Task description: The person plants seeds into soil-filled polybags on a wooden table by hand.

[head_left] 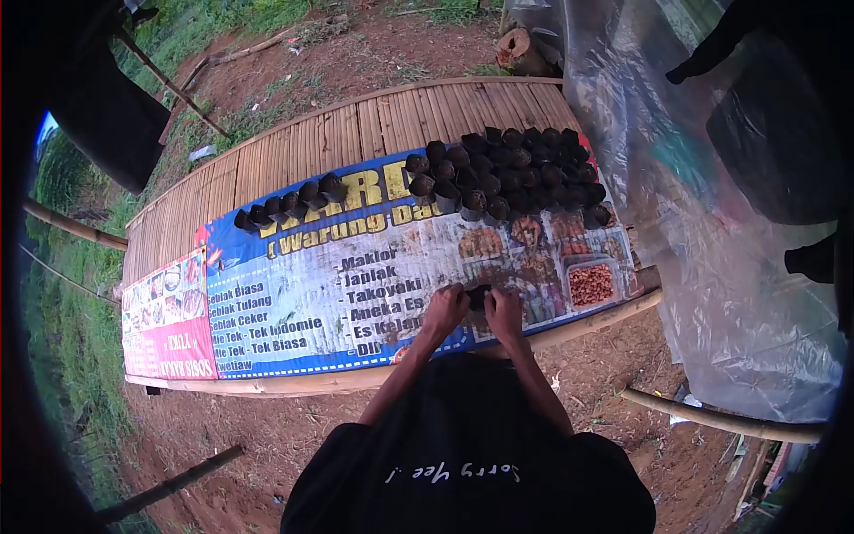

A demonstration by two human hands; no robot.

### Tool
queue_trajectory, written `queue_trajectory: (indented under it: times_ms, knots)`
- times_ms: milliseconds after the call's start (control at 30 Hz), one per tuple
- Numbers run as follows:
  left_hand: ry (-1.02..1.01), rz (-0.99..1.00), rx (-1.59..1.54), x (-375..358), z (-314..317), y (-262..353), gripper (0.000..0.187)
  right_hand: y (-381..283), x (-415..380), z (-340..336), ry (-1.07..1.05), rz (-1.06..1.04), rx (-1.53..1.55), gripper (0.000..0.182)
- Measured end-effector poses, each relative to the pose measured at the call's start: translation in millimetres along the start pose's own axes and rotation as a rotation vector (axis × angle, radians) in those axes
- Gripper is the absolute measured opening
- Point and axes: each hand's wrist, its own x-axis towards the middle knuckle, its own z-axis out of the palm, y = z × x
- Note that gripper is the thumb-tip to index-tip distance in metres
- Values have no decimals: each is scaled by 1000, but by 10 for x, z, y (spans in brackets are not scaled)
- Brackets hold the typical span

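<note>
Near the front edge of the banner, my left hand (444,311) and my right hand (503,311) are closed on either side of a small black pot (479,297). The pot's contents cannot be made out. To the right of my right hand, a clear plastic container (591,284) of reddish-brown pieces rests on the banner. Beyond my hands, a dense group of black pots (511,169) stands at the back right. Several more black pots (289,203) form a slanting row at the back left.
A printed banner (285,294) covers much of the bamboo table (356,129). Clear plastic sheeting (712,329) hangs at the right, beside a bamboo pole (721,418). Other poles stand at the left. A log (520,52) lies behind the table.
</note>
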Motion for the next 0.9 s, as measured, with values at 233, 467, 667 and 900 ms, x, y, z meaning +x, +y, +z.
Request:
queue_trajectory:
  times_ms: [233,467,667,900]
  knots:
    - [14,24,-11,-19,-29,44,16,-21,-49,-123,-2,-24,-20,21]
    - [24,59,-33,-72,25,36,14,-31,-60,-182,45,-31,29,21]
    - [-29,29,-35,-104,27,53,14,65,-121,-88,18,-9,82,21]
    - [-10,43,-26,-132,23,35,15,20,-84,-190,21,-11,53,22]
